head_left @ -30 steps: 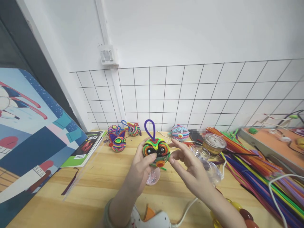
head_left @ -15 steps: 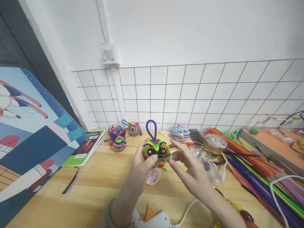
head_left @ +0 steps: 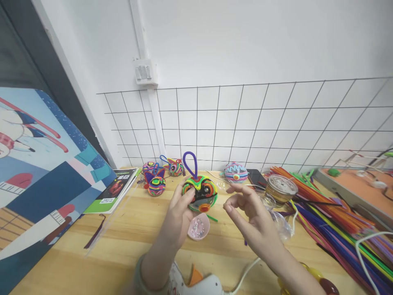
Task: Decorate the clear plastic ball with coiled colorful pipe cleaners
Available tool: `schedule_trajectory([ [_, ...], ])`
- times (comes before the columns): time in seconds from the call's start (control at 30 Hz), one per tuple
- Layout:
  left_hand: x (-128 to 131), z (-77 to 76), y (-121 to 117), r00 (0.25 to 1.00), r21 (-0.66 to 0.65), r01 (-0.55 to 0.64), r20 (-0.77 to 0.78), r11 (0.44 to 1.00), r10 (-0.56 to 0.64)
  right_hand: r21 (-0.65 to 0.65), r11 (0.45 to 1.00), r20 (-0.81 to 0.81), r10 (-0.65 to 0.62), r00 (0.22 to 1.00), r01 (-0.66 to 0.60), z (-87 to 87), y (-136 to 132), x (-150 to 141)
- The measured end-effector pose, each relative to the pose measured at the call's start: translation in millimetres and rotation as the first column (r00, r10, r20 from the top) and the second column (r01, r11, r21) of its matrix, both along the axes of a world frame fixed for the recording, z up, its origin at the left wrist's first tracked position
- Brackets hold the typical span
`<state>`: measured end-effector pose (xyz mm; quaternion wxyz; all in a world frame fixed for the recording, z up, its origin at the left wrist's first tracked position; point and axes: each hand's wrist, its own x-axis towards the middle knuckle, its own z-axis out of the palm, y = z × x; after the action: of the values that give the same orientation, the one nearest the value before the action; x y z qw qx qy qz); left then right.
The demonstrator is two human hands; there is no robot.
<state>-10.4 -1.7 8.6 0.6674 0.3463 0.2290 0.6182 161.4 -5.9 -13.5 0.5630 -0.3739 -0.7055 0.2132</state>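
My left hand [head_left: 179,209] grips a round ornament [head_left: 201,191] wound from many-coloured pipe cleaners, with a purple loop [head_left: 189,162] on top and two ringed eyes. It is held tilted above the wooden table [head_left: 132,246]. My right hand [head_left: 249,213] hovers just right of the ornament, apart from it, fingers loosely curled and spread with nothing in them. Below the ornament a small pink dish [head_left: 198,226] of beads sits on the table.
Three similar ornaments [head_left: 156,183] and a pale blue one [head_left: 235,171] stand by the wire grid wall [head_left: 245,123]. A big heap of pipe cleaners [head_left: 334,217] lies right. A clear jar [head_left: 280,188], a booklet [head_left: 114,191], a painted board [head_left: 39,172] and a glue gun [head_left: 202,284] are nearby.
My right hand has let go of the ornament and drawn back to the right. The left hand has tipped the ornament to the left.
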Motion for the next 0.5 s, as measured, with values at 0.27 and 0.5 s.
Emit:
schedule_trajectory([
  [0.27,-15,9.6,4,0.992,-0.020,-0.114,0.051,0.993,0.115,-0.002,0.995,0.268,0.101,0.958,-0.105,9.9,-20,-8],
  [0.5,-32,12.2,10,0.975,-0.046,-0.220,0.010,0.974,0.221,-0.198,0.932,0.716,0.349,0.604,-0.304,-12.7,-44,-22],
])
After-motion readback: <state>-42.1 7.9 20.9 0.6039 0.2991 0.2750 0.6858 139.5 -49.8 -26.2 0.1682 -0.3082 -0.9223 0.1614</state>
